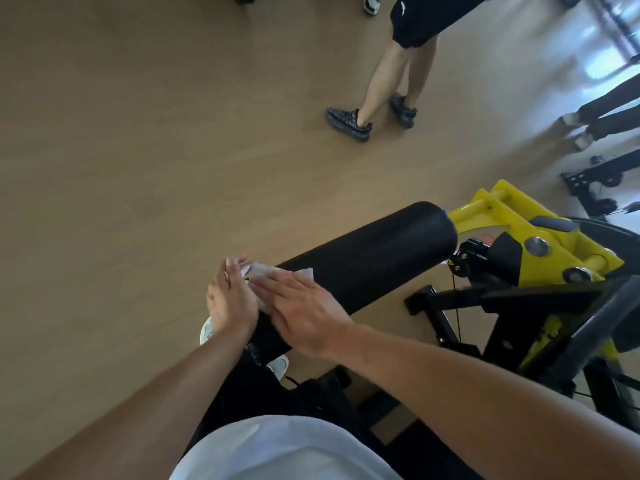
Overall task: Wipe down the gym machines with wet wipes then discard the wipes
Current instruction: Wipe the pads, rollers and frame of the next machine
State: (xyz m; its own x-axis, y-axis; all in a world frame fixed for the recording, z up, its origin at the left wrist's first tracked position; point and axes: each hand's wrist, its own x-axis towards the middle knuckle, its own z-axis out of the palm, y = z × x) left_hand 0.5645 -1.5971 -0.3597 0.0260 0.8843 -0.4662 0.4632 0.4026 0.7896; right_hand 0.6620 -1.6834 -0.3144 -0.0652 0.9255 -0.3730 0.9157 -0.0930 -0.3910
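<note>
A long black foam roller pad [374, 251] sticks out leftward from a yellow and black gym machine [540, 244]. A white wet wipe [273, 273] lies draped over the near left end of the pad. My right hand [304, 310] is flat, palm down, pressing the wipe onto the top of the pad. My left hand [230, 299] cups the pad's left end, its fingers touching the wipe's edge. Part of the wipe is hidden under my right palm.
A person in black shorts and dark sneakers [349, 123] stands on the wooden floor beyond the pad. Another person's legs [606, 112] are at the right edge. The machine's black base frame [446, 317] lies below the pad. My own shoes [207, 329] are under my hands.
</note>
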